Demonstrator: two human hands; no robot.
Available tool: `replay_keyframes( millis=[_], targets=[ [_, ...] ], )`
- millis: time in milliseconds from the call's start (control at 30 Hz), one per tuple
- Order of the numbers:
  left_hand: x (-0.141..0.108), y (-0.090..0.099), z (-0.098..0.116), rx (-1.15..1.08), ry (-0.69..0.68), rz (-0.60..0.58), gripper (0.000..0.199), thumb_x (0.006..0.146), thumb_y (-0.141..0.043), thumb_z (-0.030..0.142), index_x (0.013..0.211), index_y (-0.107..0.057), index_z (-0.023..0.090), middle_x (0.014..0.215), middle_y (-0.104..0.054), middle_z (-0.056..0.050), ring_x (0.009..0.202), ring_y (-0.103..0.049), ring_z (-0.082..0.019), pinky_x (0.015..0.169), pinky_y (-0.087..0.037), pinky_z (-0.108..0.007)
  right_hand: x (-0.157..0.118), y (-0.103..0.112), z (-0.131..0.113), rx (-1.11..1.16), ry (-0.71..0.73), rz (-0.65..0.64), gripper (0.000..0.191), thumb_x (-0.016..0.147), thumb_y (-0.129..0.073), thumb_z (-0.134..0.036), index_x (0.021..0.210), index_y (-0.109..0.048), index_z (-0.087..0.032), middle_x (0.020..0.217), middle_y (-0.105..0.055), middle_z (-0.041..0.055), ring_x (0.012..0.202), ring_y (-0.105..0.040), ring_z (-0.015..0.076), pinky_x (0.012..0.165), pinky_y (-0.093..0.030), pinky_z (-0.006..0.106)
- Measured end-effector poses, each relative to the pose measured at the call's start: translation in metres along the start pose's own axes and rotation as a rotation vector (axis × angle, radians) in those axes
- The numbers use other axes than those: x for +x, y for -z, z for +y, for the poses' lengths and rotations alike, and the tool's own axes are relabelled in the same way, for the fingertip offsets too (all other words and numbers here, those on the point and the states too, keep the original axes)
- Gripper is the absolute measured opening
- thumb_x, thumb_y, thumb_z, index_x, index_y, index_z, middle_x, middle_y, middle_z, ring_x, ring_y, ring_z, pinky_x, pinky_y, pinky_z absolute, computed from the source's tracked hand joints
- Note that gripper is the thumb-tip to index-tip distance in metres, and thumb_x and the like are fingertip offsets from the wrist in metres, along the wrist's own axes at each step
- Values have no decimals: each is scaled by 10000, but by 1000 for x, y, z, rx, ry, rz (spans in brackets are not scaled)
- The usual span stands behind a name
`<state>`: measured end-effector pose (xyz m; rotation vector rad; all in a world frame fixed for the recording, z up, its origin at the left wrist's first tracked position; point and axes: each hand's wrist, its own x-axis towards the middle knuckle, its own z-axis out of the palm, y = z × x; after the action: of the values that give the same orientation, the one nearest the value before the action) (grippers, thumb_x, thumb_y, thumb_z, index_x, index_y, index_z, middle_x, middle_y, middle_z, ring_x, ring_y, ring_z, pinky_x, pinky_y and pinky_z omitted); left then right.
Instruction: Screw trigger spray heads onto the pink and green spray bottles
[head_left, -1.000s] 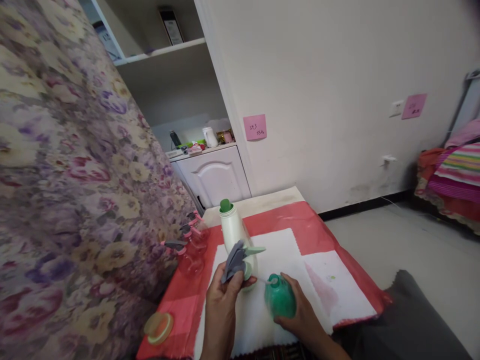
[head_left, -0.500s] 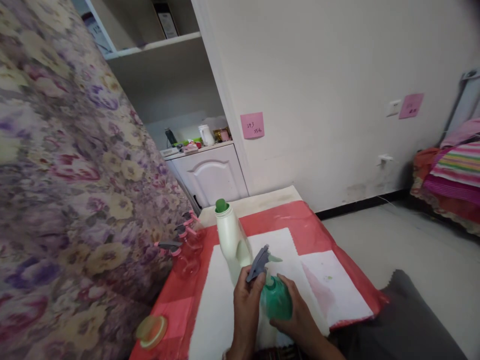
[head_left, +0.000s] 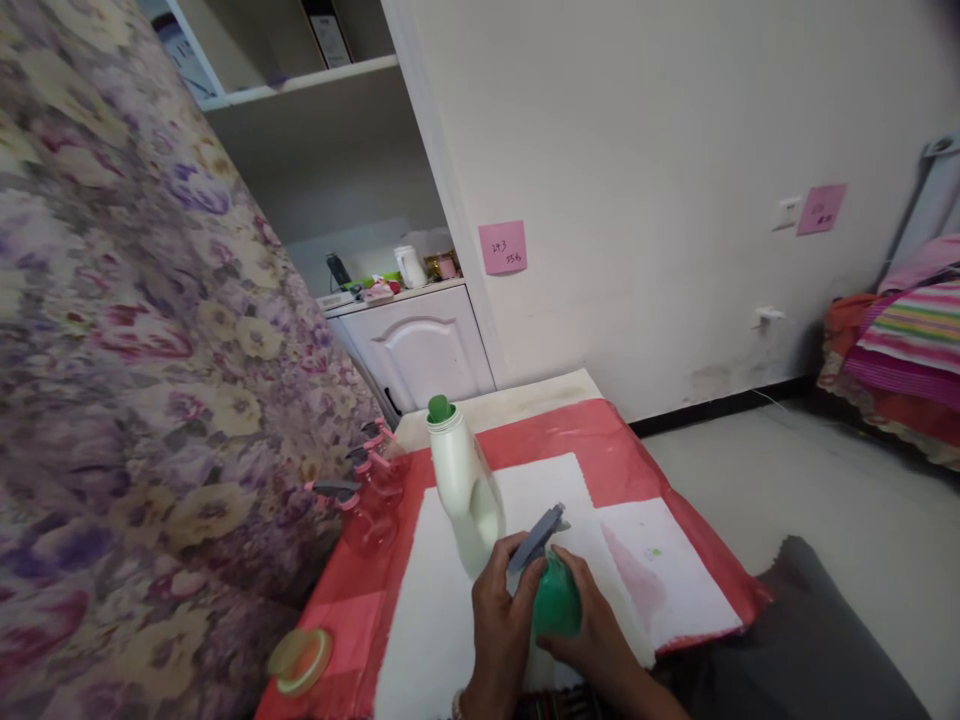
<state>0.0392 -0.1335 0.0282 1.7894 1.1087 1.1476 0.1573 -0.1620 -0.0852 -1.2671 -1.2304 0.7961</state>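
Note:
A green spray bottle (head_left: 557, 597) is held over the white cloth near my body. My right hand (head_left: 592, 620) wraps round its body from the right. The fingers of my left hand (head_left: 504, 610) are closed on its grey spray head (head_left: 541, 533) at the top. Just beyond my hands stands a pale green jug (head_left: 466, 490) with an open neck and a green spout. Whether the spray head is fully seated on the bottle is hidden by my fingers.
Several clear pink spray bottles (head_left: 369, 520) stand along the table's left edge. A round yellowish lid (head_left: 301, 660) lies at the front left. White paper (head_left: 675, 570) with a pink stain lies right of the cloth (head_left: 427, 590). A floral curtain (head_left: 150, 400) hangs at the left.
The grey spray head has turned in my left hand, its nozzle now pointing further away from me. My left hand has shifted slightly right; the right hand keeps its grip.

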Motion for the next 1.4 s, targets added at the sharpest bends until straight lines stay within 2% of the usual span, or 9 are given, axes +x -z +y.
replay_keyframes(
  millis=[267,433,533,667,733,800,933,1167,1400],
  targets=[
    [0,-2,-7,-54,80,8,220,832,-651,371,984,-646,211,899,-732,-31,855,-660,-230,793,-515,-331,-1,1,-2,-6,6,-6,896,525,-665,-61,1355,-363,-216,1379,-489,122,1320,-450,308,1106,-367,476],
    [3,0,-10,-151,92,-68,284,816,-669,346,1070,-672,220,1065,-743,-54,1006,-657,-244,901,-503,-350,-1,2,-5,33,3,-14,889,543,-676,-71,1364,-364,-205,1400,-479,131,1332,-441,304,1119,-352,475],
    [5,1,-15,-151,64,-107,291,828,-653,325,1103,-674,235,1114,-732,-51,1057,-647,-241,954,-482,-358,0,1,-4,28,10,-18,906,545,-697,-83,1376,-359,-208,1415,-471,133,1346,-428,306,1135,-330,487],
    [5,1,-20,-82,5,-86,294,821,-662,305,1109,-673,248,1101,-728,-42,1048,-641,-232,965,-476,-354,-3,3,0,28,3,-27,929,575,-738,-148,1415,-341,-194,1455,-440,151,1378,-392,320,1147,-319,506],
    [3,0,-21,-89,-1,-81,304,821,-660,306,1120,-669,250,1115,-724,-46,1056,-639,-236,965,-481,-358,-4,5,0,70,72,-21,866,649,-741,-250,1424,-358,-190,1465,-442,149,1386,-386,321,1152,-321,503],
    [2,-1,-22,-98,1,-87,319,822,-656,307,1136,-664,251,1134,-718,-51,1070,-634,-242,973,-480,-368,-5,9,-5,97,153,16,695,766,-674,-332,1401,-418,-210,1443,-481,129,1369,-418,306,1142,-350,481],
    [1,0,-20,-95,-11,-94,346,812,-660,279,1157,-654,252,1155,-708,-60,1091,-626,-252,997,-466,-390,-2,14,-21,55,217,95,407,904,-547,-328,1307,-542,-270,1349,-574,83,1292,-508,267,1099,-423,432],
    [1,4,-13,-30,-70,-118,311,832,-631,261,1142,-661,262,1168,-697,-61,1095,-619,-250,1001,-458,-397,7,8,-36,82,211,129,324,912,-541,-306,1227,-598,-255,1287,-622,85,1235,-560,258,1047,-482,409],
    [-1,-3,-28,-28,-94,-56,308,842,-599,234,1144,-656,252,1154,-695,-68,1103,-617,-249,989,-473,-387,18,0,-58,85,111,150,275,819,-626,-272,1087,-654,-214,1081,-708,77,1051,-650,265,943,-536,393]
  ],
)
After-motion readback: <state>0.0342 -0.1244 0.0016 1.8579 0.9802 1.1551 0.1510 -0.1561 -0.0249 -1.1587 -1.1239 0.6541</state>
